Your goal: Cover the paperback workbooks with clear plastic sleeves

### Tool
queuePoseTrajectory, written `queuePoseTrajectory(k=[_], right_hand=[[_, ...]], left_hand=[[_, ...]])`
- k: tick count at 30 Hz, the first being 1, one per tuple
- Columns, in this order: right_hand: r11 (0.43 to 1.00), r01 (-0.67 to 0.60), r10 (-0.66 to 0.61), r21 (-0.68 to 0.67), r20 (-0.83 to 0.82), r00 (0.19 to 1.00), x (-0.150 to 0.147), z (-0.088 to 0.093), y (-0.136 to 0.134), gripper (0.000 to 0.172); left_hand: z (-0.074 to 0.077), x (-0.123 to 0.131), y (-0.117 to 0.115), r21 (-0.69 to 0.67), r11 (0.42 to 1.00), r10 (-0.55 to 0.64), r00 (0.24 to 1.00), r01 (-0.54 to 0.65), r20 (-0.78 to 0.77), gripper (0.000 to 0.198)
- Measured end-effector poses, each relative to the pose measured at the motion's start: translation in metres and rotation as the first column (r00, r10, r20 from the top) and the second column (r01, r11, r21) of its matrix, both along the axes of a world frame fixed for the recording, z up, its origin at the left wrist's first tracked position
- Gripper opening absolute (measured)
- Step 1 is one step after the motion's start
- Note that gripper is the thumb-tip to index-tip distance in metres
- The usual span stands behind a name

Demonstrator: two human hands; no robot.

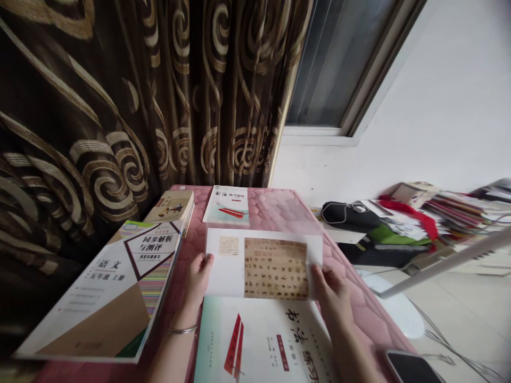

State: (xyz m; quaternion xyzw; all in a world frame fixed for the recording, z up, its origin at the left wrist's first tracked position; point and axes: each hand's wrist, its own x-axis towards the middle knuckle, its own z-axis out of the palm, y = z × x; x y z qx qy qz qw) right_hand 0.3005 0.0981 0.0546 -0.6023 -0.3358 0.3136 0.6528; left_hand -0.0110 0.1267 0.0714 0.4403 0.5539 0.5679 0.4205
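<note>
Between my two hands is a white printed booklet page (pixel 223 276) with a brown picture of old calligraphy on it. My left hand (pixel 198 279) pinches its left edge, a bracelet on the wrist. On the opposite edge, my right hand (pixel 332 292) grips the paper with the thumb on top. Just below the page shows a calligraphy book cover (pixel 259 340) with a red design; I cannot tell if page and cover are joined. Farther back, another calligraphy book (pixel 229 205) lies flat. A stack topped by a white workbook (pixel 107 292) sits left of my left hand.
Pink quilted cloth (pixel 271 205) covers the table. A tan book stack (pixel 170 207) stands by the patterned curtain (pixel 223 96). At the lower right edge lies a dark phone-like device (pixel 411 367). Beyond are a white lamp base (pixel 395 306), cables and piled books (pixel 451 210).
</note>
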Motion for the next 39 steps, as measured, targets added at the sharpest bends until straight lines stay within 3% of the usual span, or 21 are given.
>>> queuePoseTrajectory(k=[6,11,17,26,35,39], right_hand=[[0.999,0.050,-0.050,0.000,0.058,0.997,-0.002,0.001,0.000,0.059],[0.998,0.007,-0.009,0.057,0.022,1.000,-0.002,0.000,-0.001,0.054],[0.998,0.046,-0.047,0.040,0.023,0.999,-0.003,0.000,0.000,0.056],[0.996,-0.067,0.068,0.064,-0.013,0.998,-0.003,0.001,-0.003,0.048],[1.000,0.009,-0.010,0.009,0.115,0.993,-0.002,0.003,-0.003,0.055],[0.999,-0.018,0.017,0.033,0.047,0.999,-0.003,0.004,-0.004,0.052]], left_hand=[[0.004,0.000,-0.003,-0.010,0.999,-0.039,0.999,0.040,0.028,0.048],[-0.001,0.000,-0.001,-0.003,0.999,-0.045,0.998,0.045,0.034,0.046],[-0.005,0.000,0.001,0.005,1.000,-0.017,1.000,0.017,0.007,0.046],[-0.006,-0.001,0.003,-0.007,0.999,-0.037,0.999,0.037,0.008,0.047],[-0.008,-0.002,0.003,-0.005,0.999,-0.052,0.996,0.052,0.072,0.051],[-0.011,-0.001,0.005,0.012,0.997,-0.078,0.994,0.078,0.079,0.050]])
